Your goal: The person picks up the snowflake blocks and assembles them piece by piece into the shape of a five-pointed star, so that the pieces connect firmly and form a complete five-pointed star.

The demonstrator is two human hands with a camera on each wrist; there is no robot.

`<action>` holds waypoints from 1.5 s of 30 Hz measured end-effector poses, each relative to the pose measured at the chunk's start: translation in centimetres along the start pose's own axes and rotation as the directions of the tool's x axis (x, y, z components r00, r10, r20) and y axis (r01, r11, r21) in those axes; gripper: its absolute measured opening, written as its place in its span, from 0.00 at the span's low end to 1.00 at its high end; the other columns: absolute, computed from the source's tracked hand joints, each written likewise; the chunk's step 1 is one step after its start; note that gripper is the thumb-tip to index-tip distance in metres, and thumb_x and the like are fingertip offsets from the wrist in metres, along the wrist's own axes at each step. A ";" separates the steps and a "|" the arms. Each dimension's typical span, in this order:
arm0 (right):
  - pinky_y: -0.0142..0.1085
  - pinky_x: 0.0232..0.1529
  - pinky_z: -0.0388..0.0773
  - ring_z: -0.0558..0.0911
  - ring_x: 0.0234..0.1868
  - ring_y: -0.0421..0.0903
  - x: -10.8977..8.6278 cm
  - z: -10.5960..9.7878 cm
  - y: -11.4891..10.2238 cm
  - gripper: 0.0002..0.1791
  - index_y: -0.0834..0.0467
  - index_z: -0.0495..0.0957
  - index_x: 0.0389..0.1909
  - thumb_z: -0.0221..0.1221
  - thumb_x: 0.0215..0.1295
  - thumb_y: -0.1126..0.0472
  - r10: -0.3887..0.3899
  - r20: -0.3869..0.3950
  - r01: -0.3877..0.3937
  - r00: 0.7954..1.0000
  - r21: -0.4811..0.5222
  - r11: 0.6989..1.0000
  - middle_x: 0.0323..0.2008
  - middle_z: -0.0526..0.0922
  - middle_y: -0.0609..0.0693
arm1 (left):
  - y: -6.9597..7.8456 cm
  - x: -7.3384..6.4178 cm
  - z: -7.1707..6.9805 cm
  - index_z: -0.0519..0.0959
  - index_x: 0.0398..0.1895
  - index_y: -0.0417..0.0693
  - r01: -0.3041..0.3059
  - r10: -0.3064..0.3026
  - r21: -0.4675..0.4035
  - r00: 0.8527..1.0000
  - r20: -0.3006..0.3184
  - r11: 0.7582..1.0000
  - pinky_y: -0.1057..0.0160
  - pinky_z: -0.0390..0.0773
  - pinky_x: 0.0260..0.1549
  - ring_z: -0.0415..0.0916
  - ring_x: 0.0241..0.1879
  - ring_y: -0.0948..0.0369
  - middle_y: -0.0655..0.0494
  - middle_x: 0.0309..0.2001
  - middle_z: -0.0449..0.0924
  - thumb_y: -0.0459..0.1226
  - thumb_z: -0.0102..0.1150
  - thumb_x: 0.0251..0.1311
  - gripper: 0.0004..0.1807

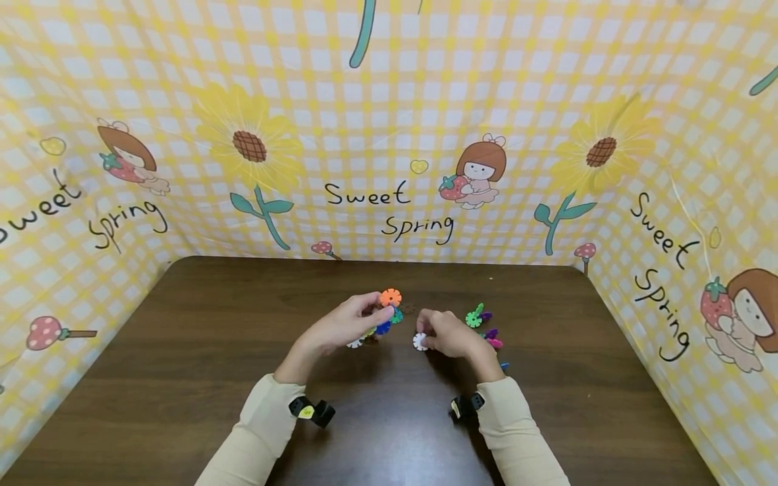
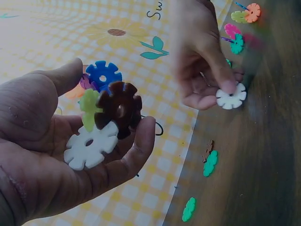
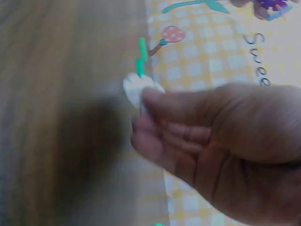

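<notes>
My left hand [image 1: 343,324] holds a joined cluster of notched plastic snowflake discs. An orange disc [image 1: 391,298] tops the cluster in the head view. In the left wrist view a blue disc [image 2: 113,76], a brown disc [image 2: 107,104], a yellow-green disc [image 2: 89,110] and a white disc [image 2: 80,153] show, with purple partly hidden behind them. To the right, my right hand [image 1: 452,334] pinches a single white snowflake disc [image 1: 419,342] between thumb and fingers, apart from the cluster. That loose disc [image 3: 133,89] looks blurred in the right wrist view.
More discs lie on the brown wooden table [image 1: 200,324] beyond and beside my right hand: a green disc [image 1: 473,319], a purple one [image 1: 487,316], a pink one [image 1: 495,343]. Patterned yellow-checked cloth [image 1: 377,155] rises along the table's back and sides.
</notes>
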State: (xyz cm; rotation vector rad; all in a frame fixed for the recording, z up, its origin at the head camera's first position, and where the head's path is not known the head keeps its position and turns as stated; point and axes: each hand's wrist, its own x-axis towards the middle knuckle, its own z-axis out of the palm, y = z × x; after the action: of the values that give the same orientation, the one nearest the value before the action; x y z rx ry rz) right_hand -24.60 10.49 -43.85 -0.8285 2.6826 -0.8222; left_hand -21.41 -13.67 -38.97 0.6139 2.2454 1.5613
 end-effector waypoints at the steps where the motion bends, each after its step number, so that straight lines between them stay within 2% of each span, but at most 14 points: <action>1: 0.35 0.31 0.75 0.75 0.28 0.41 0.0 -0.3 -0.1 0.08 0.58 0.75 0.37 0.64 0.65 0.69 -0.028 0.008 0.028 1.000 0.035 0.999 0.27 0.77 0.46 | 0.0 0.0 0.0 0.72 0.44 0.39 0.001 -0.001 -0.007 1.000 -0.006 1.000 0.60 0.77 0.35 0.76 0.36 0.46 0.49 0.35 0.75 0.44 0.51 0.76 0.15; 3: 0.33 0.30 0.77 0.77 0.27 0.40 -0.2 -0.9 -0.7 0.06 0.59 0.77 0.40 0.63 0.67 0.70 -0.083 0.014 0.082 0.996 0.105 0.991 0.28 0.79 0.46 | 0.0 0.1 0.0 0.72 0.44 0.39 -0.004 0.004 -0.025 1.000 -0.012 1.000 0.59 0.78 0.35 0.76 0.37 0.40 0.48 0.35 0.76 0.44 0.52 0.75 0.14; 7: 0.33 0.32 0.81 0.81 0.29 0.43 -0.5 -1.9 -1.6 0.04 0.61 0.79 0.42 0.61 0.69 0.68 -0.158 -0.017 0.158 0.987 0.223 0.962 0.30 0.83 0.50 | 0.2 0.0 0.0 0.71 0.51 0.40 -0.005 0.004 -0.026 0.999 -0.043 1.000 0.61 0.77 0.34 0.77 0.35 0.44 0.48 0.35 0.77 0.42 0.55 0.73 0.15; 11: 0.40 0.34 0.83 0.84 0.31 0.54 -0.8 -2.4 -2.0 0.02 0.60 0.78 0.41 0.60 0.71 0.66 -0.184 -0.040 0.186 0.982 0.342 0.921 0.33 0.84 0.60 | 0.2 -0.1 0.0 0.70 0.58 0.41 0.000 0.000 0.001 0.998 -0.060 1.000 0.60 0.76 0.33 0.74 0.32 0.57 0.49 0.35 0.77 0.42 0.57 0.72 0.18; 13: 0.44 0.34 0.84 0.84 0.30 0.57 -1.0 -2.6 -2.2 0.02 0.60 0.77 0.41 0.59 0.72 0.65 -0.186 -0.042 0.188 0.982 0.388 0.902 0.33 0.83 0.62 | 0.3 -0.1 0.0 0.71 0.58 0.43 -0.004 0.004 -0.005 0.999 -0.045 1.000 0.55 0.78 0.36 0.74 0.33 0.57 0.49 0.36 0.77 0.42 0.56 0.73 0.17; 16: 0.49 0.33 0.83 0.84 0.28 0.55 -1.1 -2.8 -2.3 0.03 0.60 0.77 0.41 0.59 0.72 0.64 -0.192 -0.049 0.195 0.980 0.413 0.890 0.31 0.82 0.61 | 0.3 -0.1 0.0 0.72 0.56 0.44 -0.022 0.021 -0.007 0.999 -0.024 1.000 0.49 0.79 0.42 0.77 0.37 0.56 0.48 0.40 0.80 0.41 0.56 0.73 0.15; 22: 0.54 0.34 0.82 0.83 0.28 0.52 -1.3 -3.2 -2.3 0.05 0.59 0.78 0.40 0.59 0.73 0.61 -0.197 -0.087 0.215 0.977 0.408 0.887 0.30 0.82 0.58 | 0.0 0.0 -0.1 0.74 0.57 0.46 -0.062 0.064 0.042 0.998 -0.030 0.997 0.54 0.78 0.46 0.78 0.42 0.52 0.48 0.45 0.81 0.39 0.57 0.72 0.14; 26: 0.44 0.30 0.81 0.82 0.28 0.55 -1.3 -3.3 -2.3 0.06 0.58 0.81 0.40 0.60 0.73 0.59 -0.205 -0.121 0.236 0.971 0.374 0.897 0.28 0.82 0.53 | 0.0 -0.1 -0.1 0.74 0.60 0.46 -0.062 0.064 0.055 0.997 -0.038 0.997 0.49 0.77 0.50 0.78 0.44 0.50 0.49 0.46 0.81 0.41 0.56 0.73 0.17; 28: 0.38 0.28 0.79 0.82 0.27 0.53 -1.3 -3.3 -2.3 0.06 0.57 0.82 0.39 0.60 0.72 0.58 -0.212 -0.152 0.253 0.965 0.341 0.905 0.27 0.81 0.49 | 0.1 -0.1 -0.1 0.76 0.60 0.46 -0.056 0.060 0.069 0.997 -0.052 0.996 0.49 0.78 0.50 0.78 0.44 0.52 0.51 0.46 0.82 0.42 0.56 0.73 0.18; 33: 0.33 0.28 0.76 0.77 0.28 0.42 -1.4 -3.4 -2.7 0.06 0.54 0.84 0.37 0.61 0.72 0.58 -0.258 -0.263 0.311 0.930 0.185 0.932 0.31 0.78 0.42 | 0.1 0.0 0.2 0.79 0.57 0.43 -0.062 0.070 0.095 0.994 -0.086 0.994 0.57 0.81 0.43 0.81 0.39 0.56 0.51 0.42 0.84 0.42 0.57 0.72 0.17; 36: 0.33 0.29 0.75 0.74 0.29 0.39 -1.5 -3.4 -3.1 0.06 0.54 0.85 0.37 0.61 0.71 0.59 -0.281 -0.322 0.331 0.904 0.111 0.937 0.32 0.76 0.42 | 0.1 0.1 0.6 0.80 0.55 0.40 -0.082 0.093 0.096 0.989 -0.117 0.992 0.55 0.83 0.42 0.83 0.39 0.57 0.48 0.42 0.85 0.41 0.59 0.71 0.17; 41: 0.33 0.26 0.76 0.76 0.25 0.38 -1.5 -3.2 -3.3 0.06 0.55 0.85 0.35 0.61 0.71 0.60 -0.279 -0.383 0.352 0.880 0.134 0.926 0.31 0.75 0.43 | 0.3 0.3 1.1 0.83 0.52 0.42 -0.090 0.109 0.097 0.972 -0.208 0.991 0.50 0.83 0.43 0.83 0.37 0.57 0.50 0.41 0.85 0.41 0.64 0.66 0.15; 45: 0.33 0.24 0.75 0.76 0.24 0.38 -1.1 -2.9 -3.4 0.07 0.57 0.85 0.34 0.60 0.72 0.61 -0.289 -0.412 0.383 0.864 0.164 0.909 0.30 0.75 0.44 | 0.6 0.3 1.2 0.84 0.50 0.43 -0.079 0.097 0.081 0.966 -0.241 0.994 0.56 0.83 0.40 0.82 0.37 0.56 0.51 0.40 0.86 0.40 0.65 0.66 0.14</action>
State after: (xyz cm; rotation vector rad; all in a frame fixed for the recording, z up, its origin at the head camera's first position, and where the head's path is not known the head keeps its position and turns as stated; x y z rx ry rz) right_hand -23.15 10.10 -39.45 -1.2071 2.6993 -1.5025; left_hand -20.94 -12.38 -38.82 0.5742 2.4946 1.6883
